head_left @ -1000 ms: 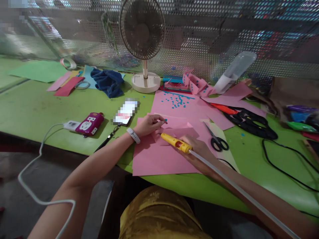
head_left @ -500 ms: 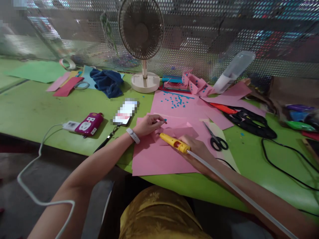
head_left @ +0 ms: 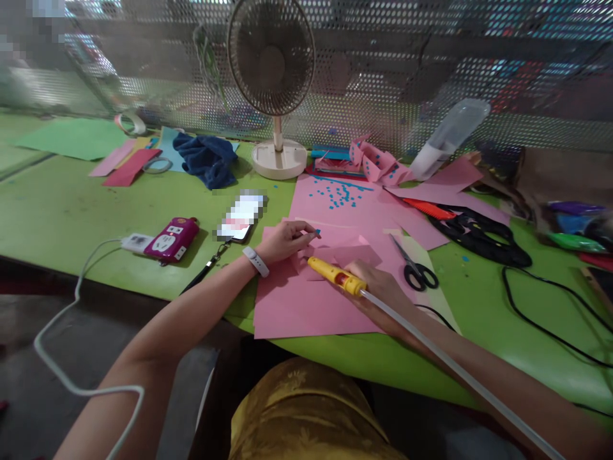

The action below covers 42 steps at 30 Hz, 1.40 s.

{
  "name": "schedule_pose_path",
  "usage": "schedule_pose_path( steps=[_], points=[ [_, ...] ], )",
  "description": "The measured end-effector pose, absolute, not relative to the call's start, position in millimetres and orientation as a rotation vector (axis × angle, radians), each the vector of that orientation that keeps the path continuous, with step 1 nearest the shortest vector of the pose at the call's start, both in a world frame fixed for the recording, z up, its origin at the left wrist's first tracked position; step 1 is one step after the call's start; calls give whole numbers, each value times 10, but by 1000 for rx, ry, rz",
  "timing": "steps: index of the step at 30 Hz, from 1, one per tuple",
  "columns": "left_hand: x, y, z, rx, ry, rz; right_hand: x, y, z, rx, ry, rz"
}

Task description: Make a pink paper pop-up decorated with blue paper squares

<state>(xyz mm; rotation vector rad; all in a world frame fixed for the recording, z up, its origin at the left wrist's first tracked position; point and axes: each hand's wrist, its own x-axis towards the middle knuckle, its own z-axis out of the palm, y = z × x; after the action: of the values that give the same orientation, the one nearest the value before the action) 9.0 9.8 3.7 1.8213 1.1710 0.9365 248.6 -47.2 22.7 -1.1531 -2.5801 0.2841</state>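
Observation:
A yellow hot glue gun (head_left: 336, 276) with a long clear glue stick (head_left: 445, 354) in its back end is in my right hand (head_left: 378, 287). Its nozzle points left, close to the folded pink paper (head_left: 316, 262). My left hand (head_left: 283, 243) pinches a tiny blue paper piece (head_left: 317, 232) between thumb and forefinger, just above that paper. Beneath both hands lie pink paper sheets (head_left: 297, 313). Farther back, many little blue bits (head_left: 345, 193) are scattered on another pink sheet (head_left: 306, 198). Black-handled scissors (head_left: 420, 275) rest to the right of my right hand.
A fan (head_left: 279, 158) stands at the back against a perforated metal screen. Left of my hands lie a phone (head_left: 241, 214), a purple power adapter (head_left: 172, 241) and a blue cloth (head_left: 205, 158). On the right are a black palette-shaped object (head_left: 483, 236), a clear bottle (head_left: 450, 137) and a black cable (head_left: 536, 326).
The glue gun has shifted very slightly, its nozzle tip now showing more clearly at the folded paper. My left hand stays in place with the blue piece.

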Motion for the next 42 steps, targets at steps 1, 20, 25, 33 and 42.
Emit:
schedule_pose_path(
  steps=[1, 20, 25, 33, 42],
  points=[
    [89, 99, 35, 1825, 1174, 937, 2483, -472, 232, -1166, -2581, 287],
    [94, 102, 32, 1825, 1161, 927, 2498, -480, 234, -1151, -2594, 228],
    [97, 103, 26, 1813, 1154, 929, 2507, -472, 210, -1119, -2603, 194],
    [98, 97, 38, 1812, 1143, 932, 2485, -473, 181, -1129, -2594, 134],
    [94, 101, 25, 1801, 1150, 946, 2511, -467, 218, -1127, -2598, 234]
  ],
)
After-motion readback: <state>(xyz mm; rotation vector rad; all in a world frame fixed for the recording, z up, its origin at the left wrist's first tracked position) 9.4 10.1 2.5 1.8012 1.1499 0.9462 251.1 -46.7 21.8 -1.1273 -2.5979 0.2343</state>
